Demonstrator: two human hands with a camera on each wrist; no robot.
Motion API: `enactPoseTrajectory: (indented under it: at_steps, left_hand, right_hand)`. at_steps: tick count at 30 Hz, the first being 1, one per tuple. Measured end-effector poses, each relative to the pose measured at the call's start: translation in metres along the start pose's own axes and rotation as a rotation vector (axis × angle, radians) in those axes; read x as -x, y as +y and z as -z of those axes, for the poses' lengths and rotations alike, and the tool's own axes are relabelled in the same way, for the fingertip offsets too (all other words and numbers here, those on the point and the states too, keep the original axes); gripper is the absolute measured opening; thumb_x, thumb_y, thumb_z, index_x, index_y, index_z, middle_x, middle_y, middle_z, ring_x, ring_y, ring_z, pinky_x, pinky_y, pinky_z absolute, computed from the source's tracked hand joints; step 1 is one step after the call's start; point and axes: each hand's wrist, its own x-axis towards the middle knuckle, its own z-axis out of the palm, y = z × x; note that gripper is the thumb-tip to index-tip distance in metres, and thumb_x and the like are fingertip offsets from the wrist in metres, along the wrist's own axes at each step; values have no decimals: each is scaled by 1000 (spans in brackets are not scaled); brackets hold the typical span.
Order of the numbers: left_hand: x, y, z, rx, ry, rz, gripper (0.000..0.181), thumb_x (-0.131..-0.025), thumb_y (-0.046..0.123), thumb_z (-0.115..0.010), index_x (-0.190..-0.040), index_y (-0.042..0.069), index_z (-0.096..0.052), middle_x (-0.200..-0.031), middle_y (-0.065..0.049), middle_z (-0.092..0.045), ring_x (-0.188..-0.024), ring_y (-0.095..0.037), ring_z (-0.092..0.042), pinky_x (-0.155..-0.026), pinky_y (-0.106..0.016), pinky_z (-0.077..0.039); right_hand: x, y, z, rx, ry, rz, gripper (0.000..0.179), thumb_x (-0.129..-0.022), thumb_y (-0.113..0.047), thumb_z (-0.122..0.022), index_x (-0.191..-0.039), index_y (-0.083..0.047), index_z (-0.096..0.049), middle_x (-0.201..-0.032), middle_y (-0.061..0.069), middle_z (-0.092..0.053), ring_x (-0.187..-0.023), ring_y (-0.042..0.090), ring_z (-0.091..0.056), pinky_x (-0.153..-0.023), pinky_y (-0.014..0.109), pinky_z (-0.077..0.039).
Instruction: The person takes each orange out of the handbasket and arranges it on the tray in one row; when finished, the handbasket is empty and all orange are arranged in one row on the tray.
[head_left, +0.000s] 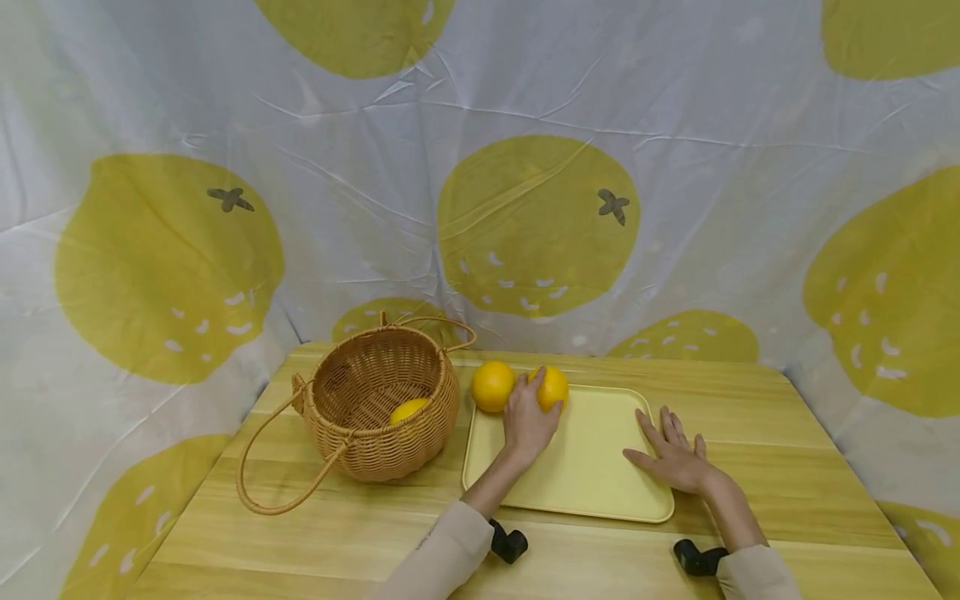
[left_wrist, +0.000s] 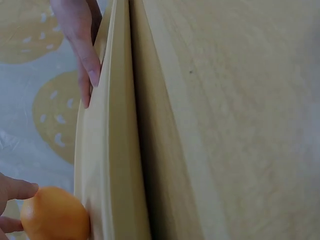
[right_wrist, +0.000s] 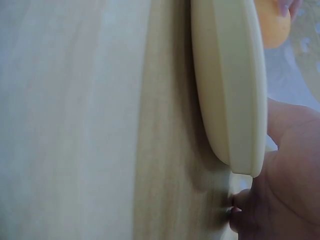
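My left hand [head_left: 531, 421] reaches over a pale yellow tray [head_left: 585, 467] and grips an orange [head_left: 553, 388] near the back edge, fingers and thumb on either side of it. Just to its left, a second orange [head_left: 492, 386] sits at the tray's back left corner. In the left wrist view, fingertips meet the side of the gripped orange [left_wrist: 56, 215]. My right hand [head_left: 675, 458] rests at the tray's right edge with fingers spread straight. Its thumb lies over the rim, while the other fingers extend beyond the tray's side.
Left of the tray stands a round wicker basket [head_left: 386, 454] with a yellow fruit [head_left: 408, 410] inside. Its looped handle [head_left: 258, 454] hangs out toward the front left. A lemon-print curtain [head_left: 360, 167] encloses the back and sides of the wooden table [head_left: 780, 433].
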Motion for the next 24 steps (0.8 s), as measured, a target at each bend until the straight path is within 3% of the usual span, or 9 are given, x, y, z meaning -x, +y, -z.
enactPoseTrajectory:
  at_steps: [8, 14, 18, 24]
  left_hand:
    - [6, 0, 1, -223, -50, -127, 64, -89, 16, -83, -145, -1, -58, -151, -20, -56, -138, -37, -57, -97, -49, -59]
    - [7, -4, 1, -314, -28, -226, 62, -88, 18, -84, -141, -4, -59, -146, -18, -60, -134, -32, -60, -90, -42, -62]
    - [5, -4, 0, -342, -25, -219, 64, -88, 19, -84, -141, -6, -58, -145, -19, -61, -132, -31, -61, -91, -40, -62]
    - [4, -1, -1, -353, -18, -155, 66, -90, 18, -82, -142, -12, -55, -145, -24, -59, -133, -35, -60, -88, -41, -62]
  right_hand:
    - [0, 1, -1, 0, 5, -2, 89, -106, -50, -50, -166, -3, -4, -164, 36, 23, -153, 56, 21, -106, 81, 24]
    - [-1, 2, -1, 3, 16, 5, 89, -106, -50, -51, -166, -4, -4, -164, 37, 23, -152, 56, 21, -106, 81, 24]
    - [-1, 3, -1, 3, 14, 5, 89, -106, -50, -50, -166, -4, -4, -164, 36, 23, -153, 56, 21, -106, 81, 24]
    - [-2, 3, -2, 4, 4, 2, 89, -106, -51, -50, -166, -4, -3, -164, 36, 24, -153, 55, 22, -105, 81, 25]
